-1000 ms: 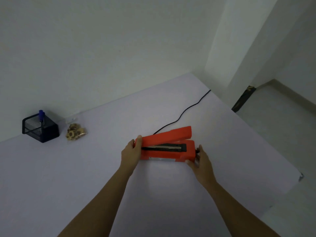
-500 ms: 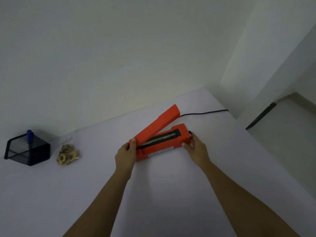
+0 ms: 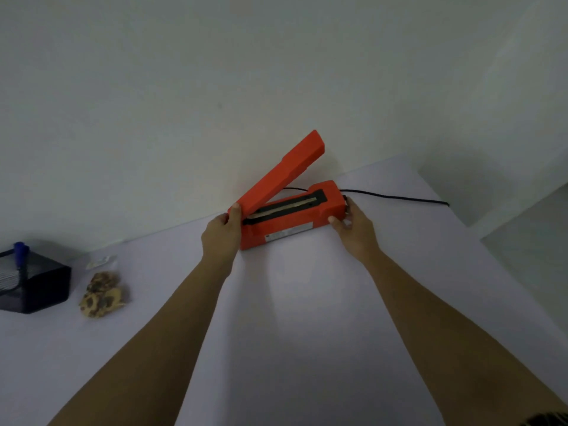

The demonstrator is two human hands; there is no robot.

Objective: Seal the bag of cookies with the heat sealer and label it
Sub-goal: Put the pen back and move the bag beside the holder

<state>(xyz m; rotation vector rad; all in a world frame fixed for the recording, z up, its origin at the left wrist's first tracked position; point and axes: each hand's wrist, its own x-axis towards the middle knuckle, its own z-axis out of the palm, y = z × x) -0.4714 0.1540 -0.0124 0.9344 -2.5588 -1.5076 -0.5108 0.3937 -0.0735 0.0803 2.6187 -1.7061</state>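
Sealer (image 3: 295, 221) lengthwise, near-left to far-right

Your left hand (image 3: 220, 232) grips the heat sealer (image 3: 295, 224) at its hinge end, your right hand (image 3: 354, 230) at the cord end; lid up. The bag of cookies (image 3: 103, 293) lies far left on the desk (image 3: 307, 327).

The heat sealer (image 3: 307, 221) slides back toward the wall (image 3: 215, 87) at twelve o'clock, and its arm (image 3: 282, 173) swings up higher, wider open.
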